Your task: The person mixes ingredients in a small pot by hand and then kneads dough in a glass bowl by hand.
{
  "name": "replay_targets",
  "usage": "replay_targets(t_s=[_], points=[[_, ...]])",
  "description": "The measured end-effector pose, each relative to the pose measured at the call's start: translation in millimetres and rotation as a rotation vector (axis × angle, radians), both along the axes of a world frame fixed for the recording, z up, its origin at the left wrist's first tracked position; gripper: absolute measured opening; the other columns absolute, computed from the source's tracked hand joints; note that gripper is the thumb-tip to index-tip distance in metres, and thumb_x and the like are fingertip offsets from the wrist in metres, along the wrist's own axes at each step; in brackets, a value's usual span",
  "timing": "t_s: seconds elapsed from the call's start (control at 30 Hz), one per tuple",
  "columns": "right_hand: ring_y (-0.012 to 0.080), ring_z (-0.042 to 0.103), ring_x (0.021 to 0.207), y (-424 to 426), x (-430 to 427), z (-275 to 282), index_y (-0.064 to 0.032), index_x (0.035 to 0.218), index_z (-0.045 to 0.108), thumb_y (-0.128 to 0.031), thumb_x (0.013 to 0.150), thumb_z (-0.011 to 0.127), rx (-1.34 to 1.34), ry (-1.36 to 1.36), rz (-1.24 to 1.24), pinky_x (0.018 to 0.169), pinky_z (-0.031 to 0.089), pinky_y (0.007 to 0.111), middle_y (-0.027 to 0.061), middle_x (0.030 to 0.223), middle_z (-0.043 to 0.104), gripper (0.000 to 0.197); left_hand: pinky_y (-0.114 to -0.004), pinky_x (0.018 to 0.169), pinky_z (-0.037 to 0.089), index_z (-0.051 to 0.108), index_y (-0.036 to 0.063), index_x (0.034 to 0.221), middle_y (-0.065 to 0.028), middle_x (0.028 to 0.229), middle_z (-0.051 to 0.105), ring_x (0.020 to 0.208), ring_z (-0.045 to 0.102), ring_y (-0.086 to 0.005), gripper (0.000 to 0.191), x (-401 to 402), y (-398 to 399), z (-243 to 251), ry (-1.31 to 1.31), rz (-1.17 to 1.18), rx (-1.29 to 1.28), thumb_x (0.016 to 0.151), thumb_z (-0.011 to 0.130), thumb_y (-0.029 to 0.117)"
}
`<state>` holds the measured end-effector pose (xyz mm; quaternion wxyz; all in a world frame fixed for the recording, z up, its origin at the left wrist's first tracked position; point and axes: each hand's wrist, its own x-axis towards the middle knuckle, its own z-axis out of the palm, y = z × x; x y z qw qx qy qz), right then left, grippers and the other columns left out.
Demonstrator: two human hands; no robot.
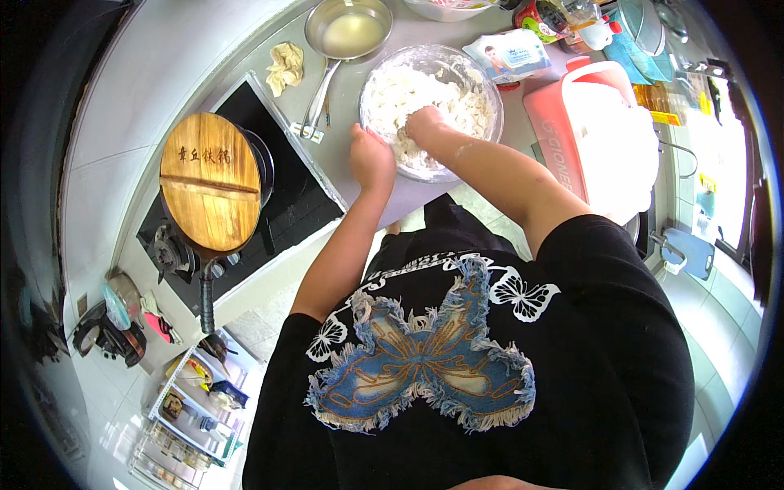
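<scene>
Before me on the grey countertop stands a clear mixing bowl (499,125) of shaggy white flour dough (398,86). My left hand (372,158) grips the bowl's near left side, its thumb up by the rim. Inside the bowl, my right hand (427,124) is curled into the dough, which hides its fingertips. Bits of flour cling to my right wrist and to the bowl's inner wall. Just beyond the bowl, to the left, a metal saucepan (352,33) holds a pale yellowish liquid, and its handle points toward me.
A crumpled tan cloth or glove (285,67) lies left of the saucepan. On the gas hob (294,184) sits a wok under a wooden lid (211,211). A wipes packet (511,55), a pink container (548,116) with a white bag (618,147), and several bottles crowd the right.
</scene>
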<state>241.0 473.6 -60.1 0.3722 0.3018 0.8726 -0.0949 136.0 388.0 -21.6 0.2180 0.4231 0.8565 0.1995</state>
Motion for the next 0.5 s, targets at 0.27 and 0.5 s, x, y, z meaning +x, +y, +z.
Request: replay_targets(t_s=[0.27,0.5], points=[[0.0247,0.068,0.092,-15,55,33,-0.0059,0.094,0.071,-0.011,0.084,0.053,0.085,0.364,-0.120,0.077,0.053,0.037,0.0143,0.095,0.071,0.022,-0.051,0.070,0.051,0.047,-0.0037,0.117,-0.0234,0.086,0.067,0.079,0.065,-0.0424,0.032,0,1,7,-0.049,0.013,-0.020,0.097,0.039,0.021],[0.0302,0.068,0.085,8,73,100,-0.0060,0.086,0.071,-0.016,0.084,0.050,0.264,0.361,-0.457,0.073,0.053,0.041,0.0187,0.090,0.069,0.023,-0.052,0.068,0.051,0.048,-0.0038,0.114,-0.0229,0.084,0.067,0.078,0.066,-0.0415,0.031,-4,0,8,-0.038,0.003,-0.023,0.096,0.041,0.020]])
